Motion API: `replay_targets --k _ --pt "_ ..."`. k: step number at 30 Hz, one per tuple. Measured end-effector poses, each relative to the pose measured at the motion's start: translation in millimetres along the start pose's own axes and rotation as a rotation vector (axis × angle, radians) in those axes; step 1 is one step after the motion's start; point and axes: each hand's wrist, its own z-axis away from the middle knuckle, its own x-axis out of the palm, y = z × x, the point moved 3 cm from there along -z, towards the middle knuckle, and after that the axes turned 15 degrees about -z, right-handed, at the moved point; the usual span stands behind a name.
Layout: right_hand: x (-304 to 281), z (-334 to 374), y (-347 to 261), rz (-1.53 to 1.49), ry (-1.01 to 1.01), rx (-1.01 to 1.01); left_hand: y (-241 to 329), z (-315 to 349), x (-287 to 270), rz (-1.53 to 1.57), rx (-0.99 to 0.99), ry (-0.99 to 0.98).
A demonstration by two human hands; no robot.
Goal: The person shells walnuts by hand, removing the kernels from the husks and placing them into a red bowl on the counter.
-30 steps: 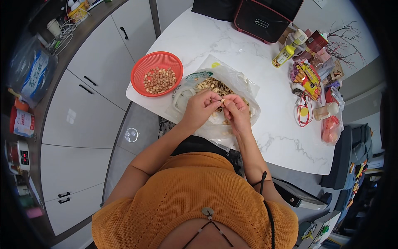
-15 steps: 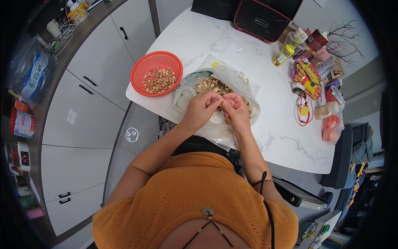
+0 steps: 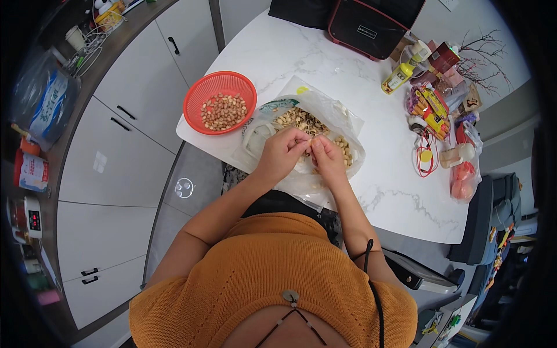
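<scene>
My left hand [image 3: 282,152] and my right hand [image 3: 328,158] meet fingertip to fingertip over an open white plastic bag [image 3: 357,152]. Both are closed in a pinch around a small pale peanut, mostly hidden by the fingers. Inside the bag, broken peanut shells [image 3: 299,119] lie toward the far side. Unshelled peanuts [image 3: 344,148] show just right of my right hand. To the left of the bag stands a red plastic colander [image 3: 192,98] holding shelled peanut kernels [image 3: 223,112] with reddish skins.
The white marbled table [image 3: 400,197] carries a black and red appliance [image 3: 365,32] at the back. Along its right side stand a yellow bottle [image 3: 398,78], snack packets [image 3: 432,107], a red cord [image 3: 426,159] and a bagged pink item [image 3: 464,180]. White cabinets [image 3: 110,156] line the left.
The fingers of my right hand have curled in and shifted slightly, uncovering more unshelled peanuts beside them. My left hand stays nearly in place.
</scene>
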Motion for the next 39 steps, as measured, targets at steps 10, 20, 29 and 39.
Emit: replay_targets --k 10,20,29,39 --pt "10.2 1.3 -14.8 0.416 0.017 -0.313 -11.3 1.5 0.1 0.224 -0.144 -0.072" --pt "10.6 0.9 -18.1 0.545 -0.014 -0.351 -17.1 -2.5 -0.9 0.365 -0.307 -0.169" --pt "-3.2 -4.2 -0.7 0.092 -0.012 -0.027 -15.5 -13.0 -1.5 0.158 -0.252 -0.056" --pt "-6.4 -5.2 4.2 0.081 -0.008 -0.008 3.8 -6.2 -2.0 -0.171 0.007 0.08"
